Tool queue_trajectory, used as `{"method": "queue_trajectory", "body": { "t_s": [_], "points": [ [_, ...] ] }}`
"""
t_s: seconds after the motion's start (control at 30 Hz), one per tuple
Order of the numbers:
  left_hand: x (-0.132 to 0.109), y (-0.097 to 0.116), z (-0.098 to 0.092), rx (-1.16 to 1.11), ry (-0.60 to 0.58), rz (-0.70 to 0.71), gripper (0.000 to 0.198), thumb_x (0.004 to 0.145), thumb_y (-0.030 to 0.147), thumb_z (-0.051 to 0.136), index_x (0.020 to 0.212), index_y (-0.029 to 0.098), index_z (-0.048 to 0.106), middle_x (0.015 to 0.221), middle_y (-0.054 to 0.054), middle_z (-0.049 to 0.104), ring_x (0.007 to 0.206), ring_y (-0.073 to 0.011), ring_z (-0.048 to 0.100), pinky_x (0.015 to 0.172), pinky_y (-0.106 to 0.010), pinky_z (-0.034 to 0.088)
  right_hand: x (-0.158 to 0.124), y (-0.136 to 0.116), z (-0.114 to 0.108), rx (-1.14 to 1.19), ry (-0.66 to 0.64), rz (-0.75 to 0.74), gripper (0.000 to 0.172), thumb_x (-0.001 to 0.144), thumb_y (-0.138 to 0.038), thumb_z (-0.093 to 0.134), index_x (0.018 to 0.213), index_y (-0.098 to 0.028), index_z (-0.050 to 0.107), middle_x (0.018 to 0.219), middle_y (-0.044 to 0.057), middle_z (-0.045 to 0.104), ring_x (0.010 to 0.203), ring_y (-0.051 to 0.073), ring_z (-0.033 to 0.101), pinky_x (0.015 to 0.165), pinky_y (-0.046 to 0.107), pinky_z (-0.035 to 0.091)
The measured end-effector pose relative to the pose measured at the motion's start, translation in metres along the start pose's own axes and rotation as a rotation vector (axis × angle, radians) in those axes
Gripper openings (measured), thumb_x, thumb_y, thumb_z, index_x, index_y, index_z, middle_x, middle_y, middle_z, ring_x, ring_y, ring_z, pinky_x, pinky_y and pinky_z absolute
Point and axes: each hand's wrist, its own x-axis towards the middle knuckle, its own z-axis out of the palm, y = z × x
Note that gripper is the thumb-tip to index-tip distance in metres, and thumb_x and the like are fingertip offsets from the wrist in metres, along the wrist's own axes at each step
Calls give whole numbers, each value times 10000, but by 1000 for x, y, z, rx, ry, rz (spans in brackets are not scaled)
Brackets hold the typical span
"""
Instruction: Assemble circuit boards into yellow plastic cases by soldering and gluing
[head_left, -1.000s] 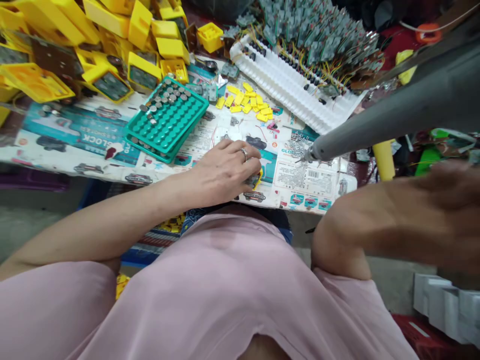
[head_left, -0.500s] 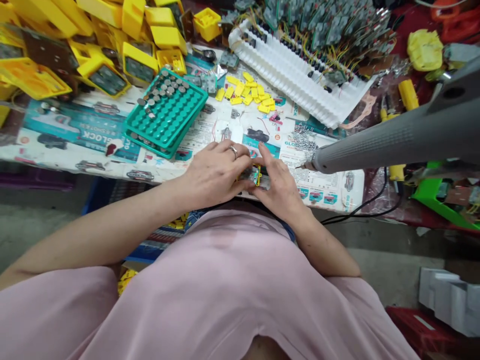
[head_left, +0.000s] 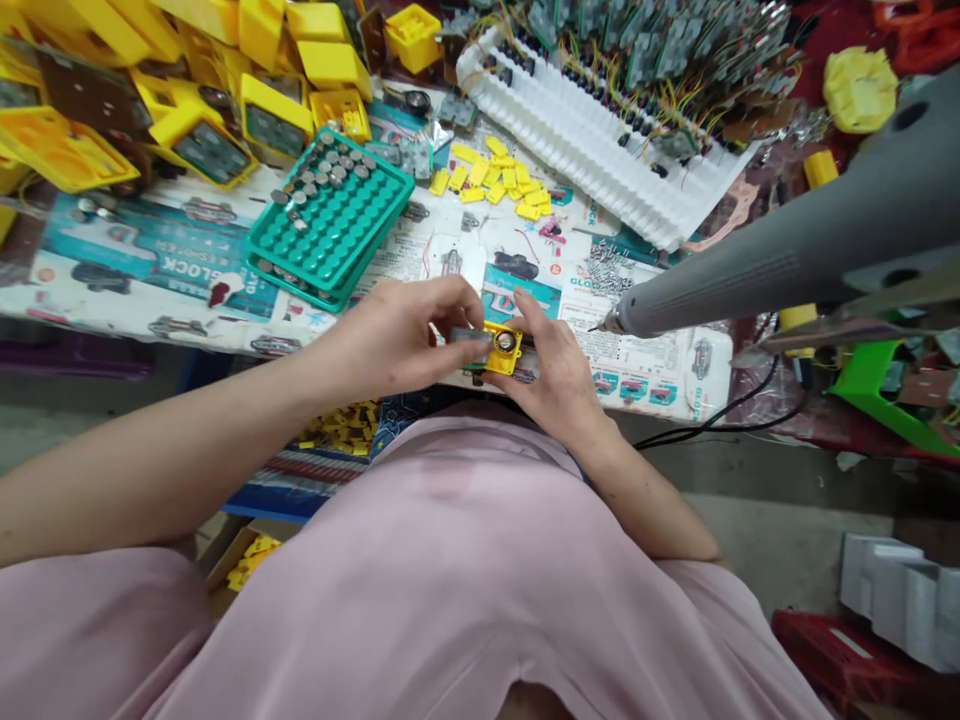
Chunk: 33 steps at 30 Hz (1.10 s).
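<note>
Near the table's front edge, my right hand [head_left: 559,380] grips a small yellow plastic housing [head_left: 512,364] between thumb and fingers. A round metallic part [head_left: 506,341] sits inside the housing. My left hand [head_left: 397,335] is at its left side, thumb and fingers pinched on a small grey piece with a greenish edge [head_left: 472,349]. This piece overlaps the housing's left part; whether the two are joined I cannot tell. Left of the hands stands a green tray [head_left: 337,225] with several button cells [head_left: 330,165] in its far end.
Small yellow plates [head_left: 491,180] lie beyond my hands. A white ribbed rack [head_left: 592,150] holds wired circuit boards. Loose screws [head_left: 611,262] lie under the tip of a grey electric screwdriver [head_left: 750,255], which slants in from the right. Yellow cases [head_left: 277,120] pile up at the back left.
My left hand has shifted left and turned, uncovering the yellow housing and its round metallic part. The grey piece now shows at its fingertips. My right hand has barely moved.
</note>
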Motion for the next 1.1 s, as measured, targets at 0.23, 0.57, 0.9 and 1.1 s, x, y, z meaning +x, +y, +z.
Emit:
{"method": "queue_trajectory", "body": {
  "t_s": [0.23,0.57,0.9,1.1],
  "points": [
    [-14,-25,-3,-271,7,-182,434,802,503,645,1043,151,727,683,-11,642,581,-109,547,532,-214,419,-2,0,-1,4,-33,27,856,897,-417,655,1581,-292,155,1314,76,654,1080,261,616,965,438,528],
    [-20,-36,1,-297,-1,-217,420,798,443,642,1078,143,729,604,5,589,525,-98,500,470,-189,387,-2,1,-1,-15,-14,5,658,898,-428,663,1471,-234,404,1296,100,662,1071,258,625,923,429,536],
    [-27,-38,5,-342,-3,-219,444,810,480,634,1081,137,714,678,-14,632,608,-117,561,545,-200,455,-4,3,3,-92,-32,32,517,880,-501,665,1314,-234,577,1203,103,697,1103,268,626,960,451,525],
    [-28,-37,5,-228,16,-185,427,832,457,594,1090,141,720,680,-13,649,600,-115,567,552,-193,451,-5,5,3,-88,-1,0,516,888,-499,654,1317,-221,582,1196,110,699,1085,261,628,951,443,530]
  ]
}}
